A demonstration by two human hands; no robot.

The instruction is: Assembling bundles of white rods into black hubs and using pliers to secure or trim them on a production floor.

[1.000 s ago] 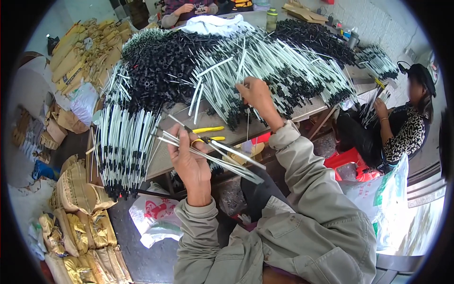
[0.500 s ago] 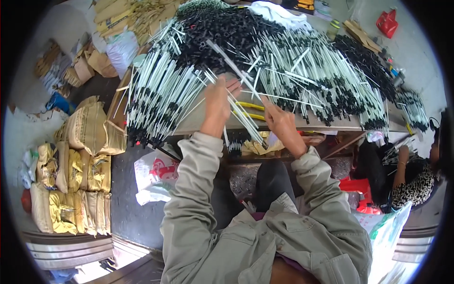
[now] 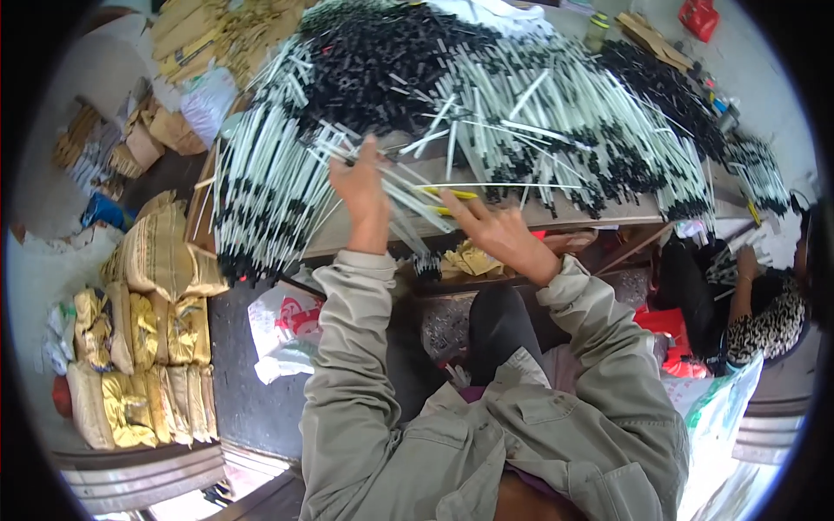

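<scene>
My left hand [image 3: 360,191] is closed round several thin white rods [image 3: 412,193], above the near edge of the table. The rods slant down to the right from it. My right hand [image 3: 502,233] is at their lower ends, its index finger stretched out and its fingers apart; I see nothing gripped in it. Two yellow curved pieces [image 3: 452,193], perhaps tool handles, lie on the table behind that finger. White rods with black ends form a large heap [image 3: 556,113] on the right and another [image 3: 269,174] on the left. Between them is a pile of short black pieces [image 3: 373,69].
A co-worker [image 3: 763,313] sits at the right edge, a hand near more rods. Packed yellow and tan sacks [image 3: 139,404] are stacked at lower left. Plastic bags [image 3: 282,326] stand under the table [image 3: 599,208]. Flattened cardboard [image 3: 208,43] lies at the far left.
The long rod at my right fingertips is no longer there. My right hand has moved left and down, to the lower ends of the bundle. My left hand has shifted left with its rods.
</scene>
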